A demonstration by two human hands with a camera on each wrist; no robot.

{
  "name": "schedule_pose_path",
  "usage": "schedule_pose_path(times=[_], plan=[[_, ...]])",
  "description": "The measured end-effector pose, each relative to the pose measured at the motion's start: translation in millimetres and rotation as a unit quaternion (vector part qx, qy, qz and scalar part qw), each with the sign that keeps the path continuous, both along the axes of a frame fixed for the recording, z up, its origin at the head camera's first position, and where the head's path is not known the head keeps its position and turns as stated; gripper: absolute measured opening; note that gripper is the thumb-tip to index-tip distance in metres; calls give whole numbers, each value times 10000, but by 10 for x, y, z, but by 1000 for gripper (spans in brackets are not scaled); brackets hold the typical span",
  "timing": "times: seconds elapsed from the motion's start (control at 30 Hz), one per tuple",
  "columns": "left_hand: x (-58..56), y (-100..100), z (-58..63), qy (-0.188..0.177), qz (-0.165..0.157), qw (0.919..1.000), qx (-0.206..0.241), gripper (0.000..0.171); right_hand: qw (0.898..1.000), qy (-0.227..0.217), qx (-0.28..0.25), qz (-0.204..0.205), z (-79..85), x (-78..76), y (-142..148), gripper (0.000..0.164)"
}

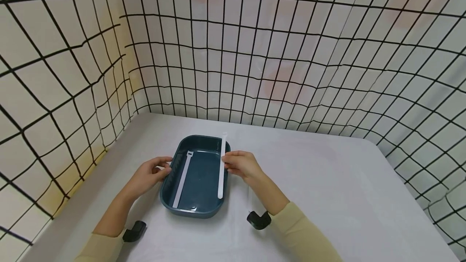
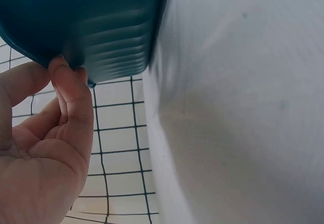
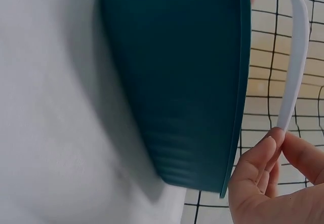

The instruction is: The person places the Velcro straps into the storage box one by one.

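Note:
A dark teal rectangular tray (image 1: 204,169) sits on the white table between the two hands. At its left rim is my left hand (image 1: 150,175); in the left wrist view, the thumb and curled fingers (image 2: 71,89) pinch the tray's edge. My right hand (image 1: 243,167) pinches a white strap (image 1: 221,173) between thumb and fingers near its middle, above the tray's right rim. The strap bows slightly in the right wrist view (image 3: 296,57). A second white strap (image 1: 183,179) with a slotted head lies inside the tray along its left side.
Black wire grid panels (image 1: 236,51) stand behind the table and on both sides. The table (image 1: 320,185) is covered in white and stretches to the right. Black wrist-camera mounts (image 1: 259,220) sit beside both forearms.

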State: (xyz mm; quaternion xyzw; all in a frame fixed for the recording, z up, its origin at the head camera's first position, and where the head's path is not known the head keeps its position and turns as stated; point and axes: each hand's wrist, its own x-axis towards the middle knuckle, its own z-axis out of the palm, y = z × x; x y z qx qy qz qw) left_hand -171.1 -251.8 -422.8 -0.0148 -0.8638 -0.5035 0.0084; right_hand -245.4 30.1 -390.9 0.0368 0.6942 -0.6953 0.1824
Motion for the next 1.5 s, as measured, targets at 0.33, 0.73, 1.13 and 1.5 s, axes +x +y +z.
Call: schedule_pose_path(times=[0.33,0.73,1.13,1.5], plan=[[-44,-21,-73,-30,29,10000,78,42,9992,51,-329,203,-8,0,-234,20],[-47,-37,-52,-24,80,10000,17,42,9979,152,-453,432,-38,40,-485,21],[-44,-18,-55,-111,78,9998,119,43,9989,-161,-277,335,-207,73,-740,22],[-43,-11,-36,-193,102,9997,81,43,9980,-536,68,335,-308,49,-848,19]])
